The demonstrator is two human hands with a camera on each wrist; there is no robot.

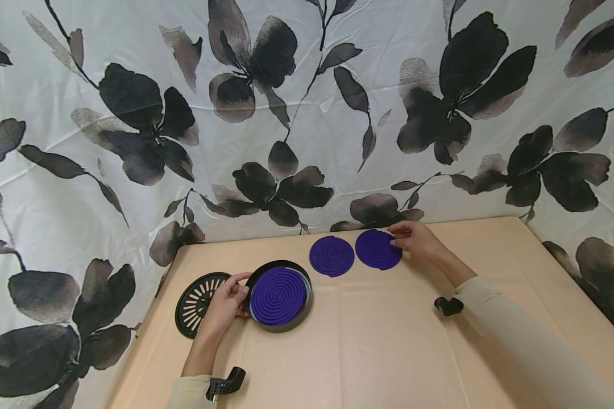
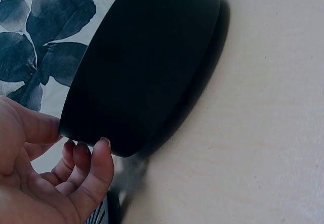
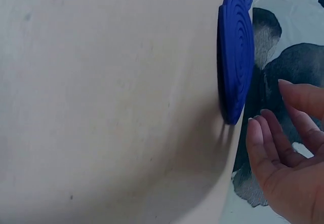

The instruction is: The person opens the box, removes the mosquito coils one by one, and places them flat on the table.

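In the head view my left hand (image 1: 225,304) grips the left edge of a round black container (image 1: 309,304), thumb at the rim. The left wrist view shows the container's dark outer wall (image 2: 142,67) between thumb and fingertips. A purple spiral mosquito coil (image 1: 278,295) lies inside it. My right hand (image 1: 417,241) is at the right edge of another purple mosquito coil (image 1: 376,250) on the table. In the right wrist view that coil (image 3: 237,57) sits just beyond the hand's parted, bent fingers, which hold nothing. A third purple coil (image 1: 331,255) lies to its left.
A round black slotted lid (image 1: 186,309) lies left of the container, partly behind my left hand. The tan table (image 1: 378,341) ends at the back against a white cloth (image 1: 358,187) with dark flowers. Each wrist wears a black device (image 1: 230,382).
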